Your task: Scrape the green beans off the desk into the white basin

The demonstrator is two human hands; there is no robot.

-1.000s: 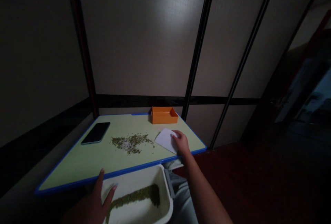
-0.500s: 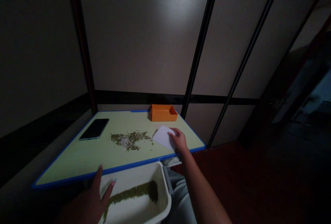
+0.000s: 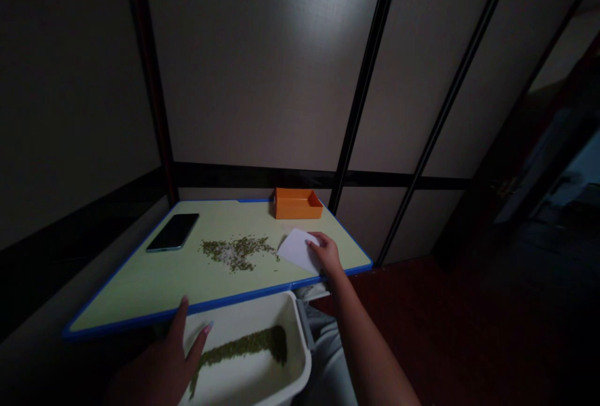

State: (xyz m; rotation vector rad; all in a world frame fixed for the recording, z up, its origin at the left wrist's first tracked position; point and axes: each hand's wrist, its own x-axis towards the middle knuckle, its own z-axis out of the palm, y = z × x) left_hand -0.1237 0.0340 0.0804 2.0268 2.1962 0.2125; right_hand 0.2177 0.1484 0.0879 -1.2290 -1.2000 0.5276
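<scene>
My right hand [image 3: 327,254] rests on a white card [image 3: 297,248] lying on the pale green table [image 3: 154,281], fingers curled on the card's right edge. Left of the card lies a scatter of small green grains mixed with some white ones [image 3: 237,251]. My left hand [image 3: 175,356] holds the left rim of a white tub [image 3: 300,356] just below the table's blue front edge, thumb and fingers spread over the rim. A strip of green grains [image 3: 241,348] lies in the tub's bottom.
A dark phone [image 3: 173,232] lies flat at the table's far left. An orange open box [image 3: 297,202] stands at the back edge against the panelled wall. Dark red floor stretches to the right of the table.
Both hands keep their places; the view has only shifted slightly. The card and the grains lie where they were.
</scene>
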